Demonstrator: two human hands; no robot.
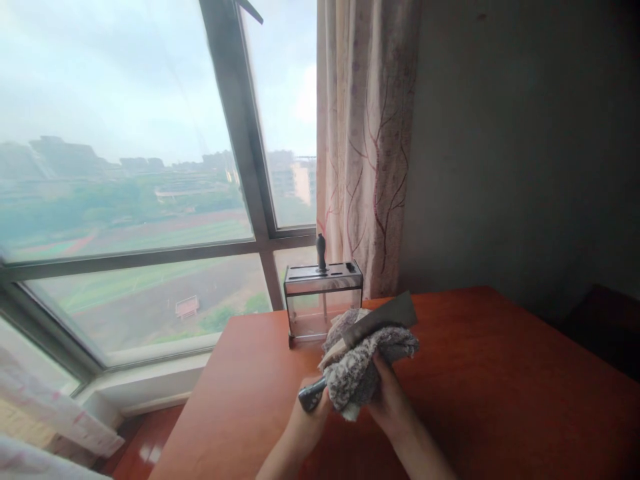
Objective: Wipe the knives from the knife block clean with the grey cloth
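Observation:
A cleaver [387, 315] points away to the upper right above the table, its broad dark blade partly wrapped in a fluffy grey towel [353, 373]. My left hand [317, 400] is closed at the cleaver's black handle, whose butt end sticks out to the left. On the other side, my right hand [383, 387] grips the towel against the blade from below. The towel hides many of my fingers and the middle of the cleaver. Just beyond stands a clear-sided knife block [324, 283] with one dark-handled tool [321, 252] upright in its top slot.
The reddish-brown wooden table [475, 373] spreads below my hands. At its far side hang a patterned curtain [370, 147] and a large window with a grey frame [245, 133]. A dark wall [520, 153] rises to the right. Another curtain [60, 407] is at lower left.

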